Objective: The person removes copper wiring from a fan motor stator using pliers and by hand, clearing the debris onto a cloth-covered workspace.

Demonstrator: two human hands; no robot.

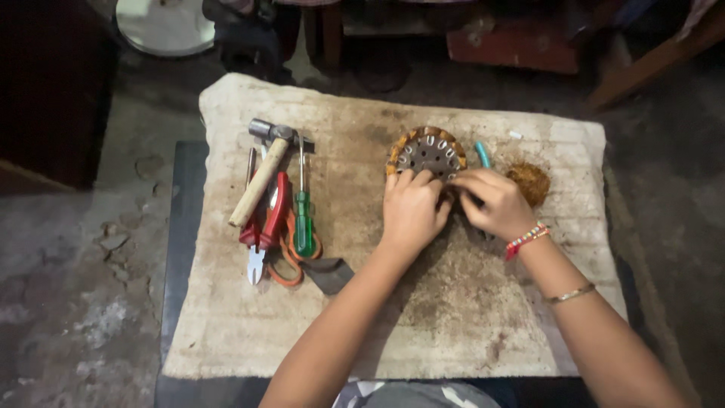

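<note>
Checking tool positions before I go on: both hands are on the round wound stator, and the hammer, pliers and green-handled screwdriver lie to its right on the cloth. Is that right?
Not quite. In the head view both hands, left and right, are on the round wound stator, but the hammer, pliers and green-handled screwdriver lie to its left on the cloth, not its right.

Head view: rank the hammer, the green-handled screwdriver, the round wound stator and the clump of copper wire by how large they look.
1. Hammer, the longest.
2. Green-handled screwdriver, slightly shorter.
3. Round wound stator; partly hidden by both hands, so rank against the screwdriver is unsure.
4. Clump of copper wire, the smallest.
</note>
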